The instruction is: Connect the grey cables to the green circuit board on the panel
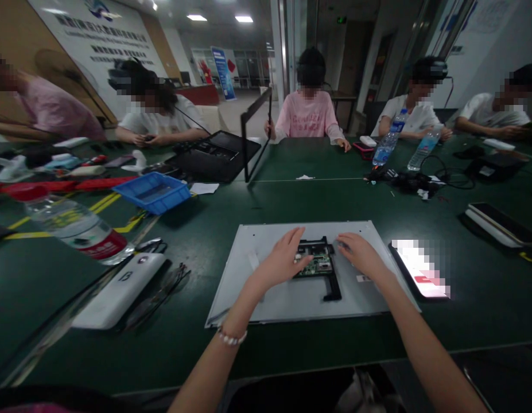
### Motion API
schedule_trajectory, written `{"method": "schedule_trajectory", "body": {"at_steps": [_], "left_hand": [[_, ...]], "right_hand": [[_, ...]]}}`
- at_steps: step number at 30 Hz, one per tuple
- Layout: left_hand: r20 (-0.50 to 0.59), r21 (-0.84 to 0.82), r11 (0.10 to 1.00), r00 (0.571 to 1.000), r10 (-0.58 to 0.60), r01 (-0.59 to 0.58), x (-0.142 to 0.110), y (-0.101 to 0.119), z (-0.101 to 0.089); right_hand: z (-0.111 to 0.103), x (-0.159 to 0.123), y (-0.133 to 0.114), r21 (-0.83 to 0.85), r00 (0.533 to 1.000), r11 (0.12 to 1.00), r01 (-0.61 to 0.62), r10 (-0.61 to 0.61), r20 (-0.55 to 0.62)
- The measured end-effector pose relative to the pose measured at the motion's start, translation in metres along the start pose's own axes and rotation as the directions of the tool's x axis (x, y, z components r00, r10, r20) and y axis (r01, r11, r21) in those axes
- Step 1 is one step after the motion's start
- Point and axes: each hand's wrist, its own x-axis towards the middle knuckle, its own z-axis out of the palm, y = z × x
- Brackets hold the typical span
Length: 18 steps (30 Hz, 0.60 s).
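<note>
A green circuit board (317, 265) in a black plastic bracket (333, 284) lies on a flat light-grey panel (291, 307) in front of me. My left hand (279, 261) is over the board's left side, fingers stretched out and thumb across its edge. Whether it touches the board, I cannot tell. Beside the bracket's upper right corner is my right hand (359, 252), fingers extended and slightly bent, with nothing visible in them. Part of the board's left side is hidden behind my left hand.
Right of the panel lies a lit phone (420, 269). To the left are a white power bank (119, 289), glasses (158, 295), a water bottle (82, 229) and a blue tray (154, 192). Across the table a person (306, 115) holds a black frame (244, 137) upright.
</note>
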Motion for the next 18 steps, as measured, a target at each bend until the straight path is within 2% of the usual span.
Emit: {"method": "schedule_trajectory", "body": {"at_steps": [3,6,12,18], "left_hand": [[0.079,0.019,0.999,0.996,0.031,-0.033,0.011,-0.006,0.015],[0.100,0.007,0.997,0.992,0.080,-0.081,0.011,-0.011,0.022],[0.126,-0.001,0.998,0.990,0.066,-0.066,0.001,-0.011,0.020],[0.116,-0.006,0.999,0.992,0.046,-0.046,0.000,-0.013,0.016]], "right_hand": [[0.000,0.000,0.001,-0.018,0.999,1.000,0.023,-0.022,0.032],[0.000,-0.002,0.003,-0.047,0.997,0.998,0.028,-0.025,0.071],[0.004,-0.005,0.007,-0.074,0.995,0.997,0.016,-0.009,0.098],[0.004,-0.004,0.007,-0.010,0.998,1.000,-0.004,0.005,0.069]]}}
